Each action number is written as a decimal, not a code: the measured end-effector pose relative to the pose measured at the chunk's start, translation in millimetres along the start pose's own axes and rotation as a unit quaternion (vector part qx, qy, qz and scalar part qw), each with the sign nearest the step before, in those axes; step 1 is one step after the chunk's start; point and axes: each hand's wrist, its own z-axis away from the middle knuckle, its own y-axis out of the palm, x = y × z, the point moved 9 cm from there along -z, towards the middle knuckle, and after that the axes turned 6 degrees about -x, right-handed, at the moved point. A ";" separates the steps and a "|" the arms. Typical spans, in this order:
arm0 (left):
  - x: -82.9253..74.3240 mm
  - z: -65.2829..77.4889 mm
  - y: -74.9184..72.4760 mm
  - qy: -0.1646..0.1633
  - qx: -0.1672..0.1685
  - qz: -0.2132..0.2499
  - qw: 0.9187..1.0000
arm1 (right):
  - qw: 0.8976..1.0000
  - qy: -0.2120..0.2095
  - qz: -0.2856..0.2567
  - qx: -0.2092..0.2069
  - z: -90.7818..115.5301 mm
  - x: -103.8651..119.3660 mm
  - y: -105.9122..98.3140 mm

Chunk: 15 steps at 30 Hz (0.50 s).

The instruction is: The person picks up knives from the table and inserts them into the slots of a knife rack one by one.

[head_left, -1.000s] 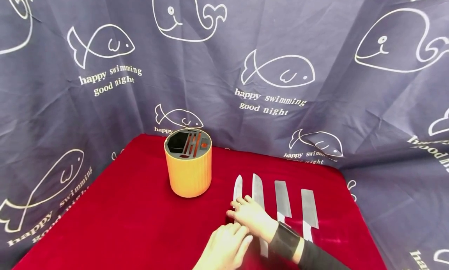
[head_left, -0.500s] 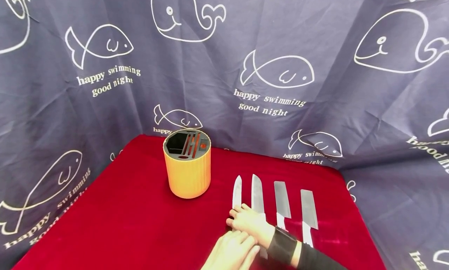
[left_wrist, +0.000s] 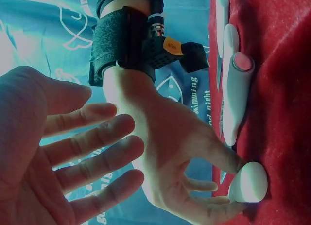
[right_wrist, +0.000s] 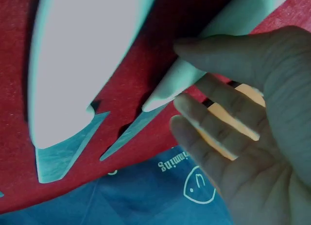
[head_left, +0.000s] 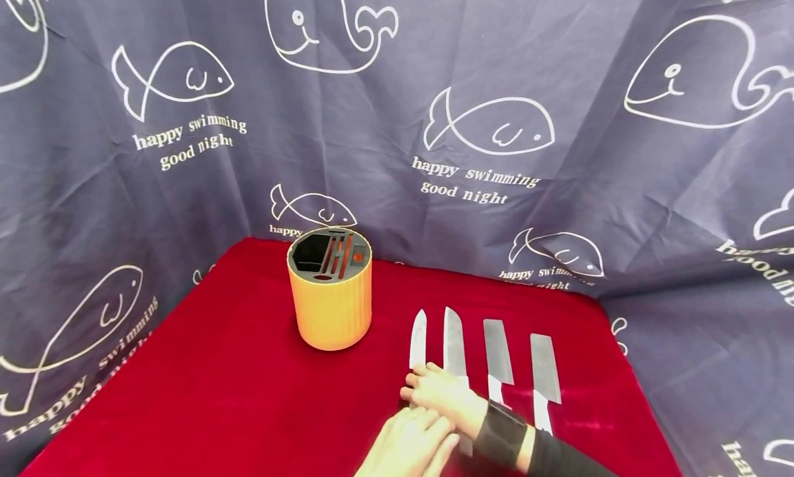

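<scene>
At the leftmost of several knives on the red cloth, my right hand [head_left: 448, 396] pinches the white handle [right_wrist: 184, 77] between thumb and fingers. The narrow pointed blade of this knife [head_left: 418, 339] points away from me, toward the back of the table. My left hand [head_left: 406, 444] holds nothing; in the head view it overlaps the right hand and hides part of the handle. In the left wrist view the fingers of the left hand [left_wrist: 73, 152] are spread and nearly straight, and the rounded handle end [left_wrist: 253, 182] shows beside the right hand's thumb.
A wider pointed knife [head_left: 454, 339] lies just right, partly under the right forearm. Two broad-bladed knives, a cleaver-like one [head_left: 498, 353] and another [head_left: 546, 370], lie farther right. A yellow round knife block [head_left: 331, 315] with a slotted dark top stands at back left. Printed curtains [head_left: 372, 139] surround the table.
My right hand has drawn back slightly toward me along the leftmost knife, its fingers now at the handle. My left hand has shifted a little right and nearer to me.
</scene>
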 end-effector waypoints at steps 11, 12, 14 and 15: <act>0.0 0.0 -5.4 0.028 -0.045 -0.013 0.999 | 0.997 -0.030 0.002 -0.077 1.8 1.4 -10.2; -0.1 -0.3 -5.9 0.029 -0.047 -0.014 0.998 | 0.997 -0.030 -0.001 -0.077 1.6 1.1 -9.9; -0.7 -0.8 -7.3 0.032 -0.051 -0.017 0.998 | 0.997 -0.029 -0.008 -0.078 1.3 0.5 -9.2; -1.1 -1.2 -8.1 0.033 -0.053 -0.019 0.998 | 0.996 -0.028 -0.013 -0.080 1.4 0.0 -9.3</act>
